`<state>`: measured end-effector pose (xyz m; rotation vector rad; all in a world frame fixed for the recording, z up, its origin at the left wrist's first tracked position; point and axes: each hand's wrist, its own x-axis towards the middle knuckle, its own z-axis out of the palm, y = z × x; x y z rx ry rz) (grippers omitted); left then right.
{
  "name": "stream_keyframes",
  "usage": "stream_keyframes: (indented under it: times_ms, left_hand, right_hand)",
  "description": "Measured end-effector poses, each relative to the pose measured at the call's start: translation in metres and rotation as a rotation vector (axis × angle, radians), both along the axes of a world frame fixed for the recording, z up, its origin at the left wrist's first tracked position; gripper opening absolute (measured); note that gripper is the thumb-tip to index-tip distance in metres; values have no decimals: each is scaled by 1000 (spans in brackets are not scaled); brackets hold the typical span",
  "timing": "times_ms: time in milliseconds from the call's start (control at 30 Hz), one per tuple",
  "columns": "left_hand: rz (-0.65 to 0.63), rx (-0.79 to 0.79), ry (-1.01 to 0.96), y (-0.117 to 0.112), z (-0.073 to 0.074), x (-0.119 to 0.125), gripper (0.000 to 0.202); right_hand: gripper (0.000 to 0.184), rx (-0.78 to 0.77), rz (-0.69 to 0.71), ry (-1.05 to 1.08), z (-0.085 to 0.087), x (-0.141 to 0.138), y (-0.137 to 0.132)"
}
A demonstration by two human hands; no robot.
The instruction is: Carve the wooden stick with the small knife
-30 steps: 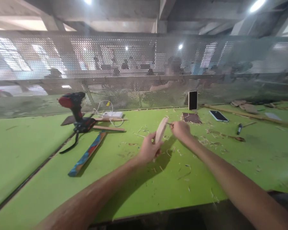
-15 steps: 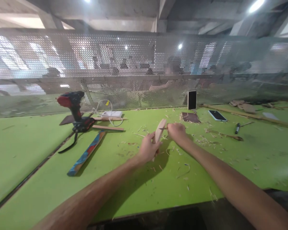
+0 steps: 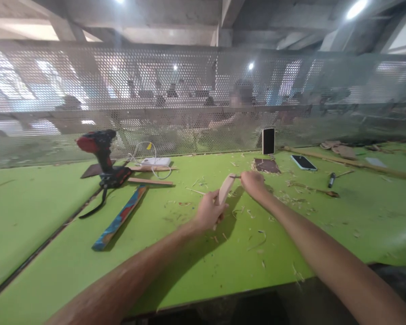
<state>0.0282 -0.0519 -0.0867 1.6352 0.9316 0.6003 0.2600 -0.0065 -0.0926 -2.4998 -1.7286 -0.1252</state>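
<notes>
My left hand is closed around the lower part of a pale, flat piece of wood, which slants up and away from me above the green table. A small carving knife is gripped in my right hand, with its blade against the upper end of the wood. Most of the knife's handle is hidden by my fingers. Thin wood shavings lie scattered on the table under and beside both hands.
At left stand a red-and-black cordless drill and a blue-patterned strip. Behind are a white power bank and an upright phone. To the right lie another phone, a marker and a long stick. A perforated screen borders the table.
My right hand and the knife have moved slightly right, with the blade now at the wood's upper tip. The wood leans over a little more to the right.
</notes>
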Motion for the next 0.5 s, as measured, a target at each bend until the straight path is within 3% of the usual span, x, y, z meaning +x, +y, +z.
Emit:
stream_keyframes:
  times_ms: [100, 267, 367, 500]
  left_hand:
    - [23, 33, 39, -4, 1, 0, 52]
    - [25, 154, 20, -8, -3, 3, 51]
    - [41, 167, 50, -5, -6, 3, 52]
    - [67, 178, 62, -2, -5, 1, 55]
  right_hand:
    - [26, 6, -55, -6, 1, 11, 2]
    - [32, 56, -146, -12, 17, 34, -7]
    - [37, 75, -100, -8, 24, 26, -10]
    - [37, 53, 38, 32, 18, -2, -11]
